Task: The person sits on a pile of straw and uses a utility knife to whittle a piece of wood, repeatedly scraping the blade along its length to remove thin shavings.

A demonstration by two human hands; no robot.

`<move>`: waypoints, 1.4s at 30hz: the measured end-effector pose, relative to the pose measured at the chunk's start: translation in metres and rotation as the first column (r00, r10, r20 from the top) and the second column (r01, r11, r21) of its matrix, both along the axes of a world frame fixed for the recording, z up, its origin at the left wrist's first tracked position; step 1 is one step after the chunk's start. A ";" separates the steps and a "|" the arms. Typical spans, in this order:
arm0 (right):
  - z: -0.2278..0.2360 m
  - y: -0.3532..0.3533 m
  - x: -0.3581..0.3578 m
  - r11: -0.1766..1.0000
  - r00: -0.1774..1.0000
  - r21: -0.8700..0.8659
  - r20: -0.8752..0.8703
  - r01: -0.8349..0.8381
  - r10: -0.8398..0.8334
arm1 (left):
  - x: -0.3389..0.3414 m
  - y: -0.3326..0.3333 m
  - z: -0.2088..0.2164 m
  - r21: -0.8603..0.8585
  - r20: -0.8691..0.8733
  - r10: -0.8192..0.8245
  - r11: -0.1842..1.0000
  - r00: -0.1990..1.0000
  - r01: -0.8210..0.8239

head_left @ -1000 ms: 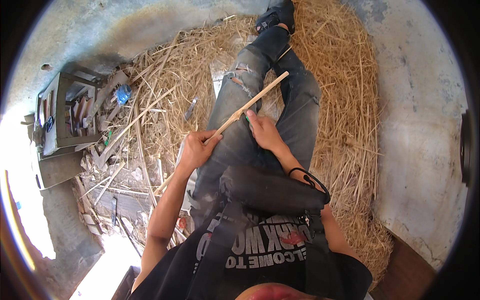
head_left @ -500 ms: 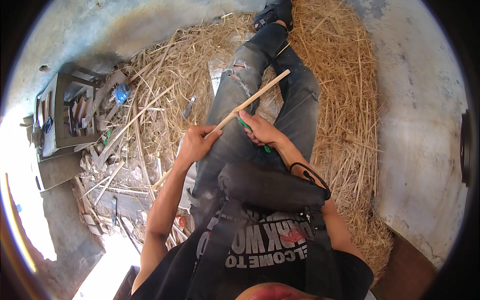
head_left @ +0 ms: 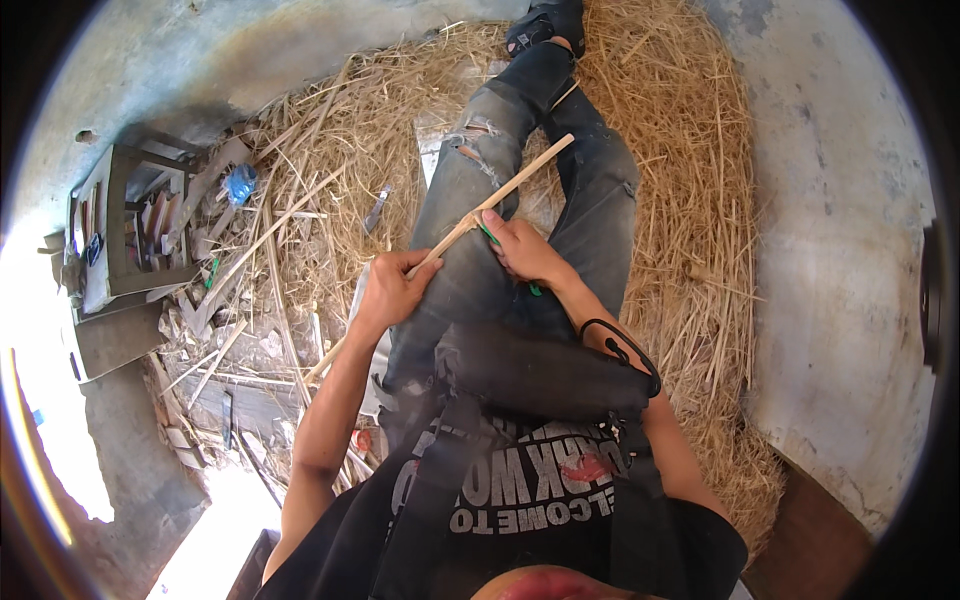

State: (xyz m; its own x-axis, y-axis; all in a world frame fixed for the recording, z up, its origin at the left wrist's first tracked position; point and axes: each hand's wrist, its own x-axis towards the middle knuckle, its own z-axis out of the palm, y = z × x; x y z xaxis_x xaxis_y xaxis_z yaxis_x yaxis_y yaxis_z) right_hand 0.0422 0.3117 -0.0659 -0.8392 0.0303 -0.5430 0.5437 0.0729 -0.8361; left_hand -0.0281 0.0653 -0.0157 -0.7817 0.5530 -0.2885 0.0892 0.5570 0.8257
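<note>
If the right hand [head_left: 525, 252], gripping a green tool [head_left: 535, 290], slips along the stick [head_left: 521, 179], the left hand [head_left: 393, 291] pinching it risks cuts.

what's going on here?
A person sits with a stick slanting over their jeans. Their left hand grips the stick; their right hand holds a green tool against it, farther up. What kind of tool isn't clear, as the hand covers most of it. Straw lies on both sides of the legs.
</note>
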 end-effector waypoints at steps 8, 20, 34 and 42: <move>0.026 0.002 0.004 0.945 0.984 -0.280 0.102 0.167 -0.144 | 0.007 -0.002 0.007 0.030 -0.032 0.071 0.997 0.997 -0.070; 0.037 -0.017 -0.005 0.918 0.861 0.260 -0.489 0.300 -0.143 | 0.030 0.007 0.006 -0.108 -0.434 0.016 0.992 0.901 -0.069; 0.039 -0.002 0.004 0.977 0.923 -0.057 -0.320 0.206 -0.214 | 0.016 0.001 0.008 0.002 -0.107 0.084 0.996 0.991 -0.084; 0.000 0.022 0.012 0.941 0.924 0.023 -0.203 0.337 -0.325 | -0.008 -0.014 0.017 0.030 0.190 -0.001 1.000 0.982 -0.004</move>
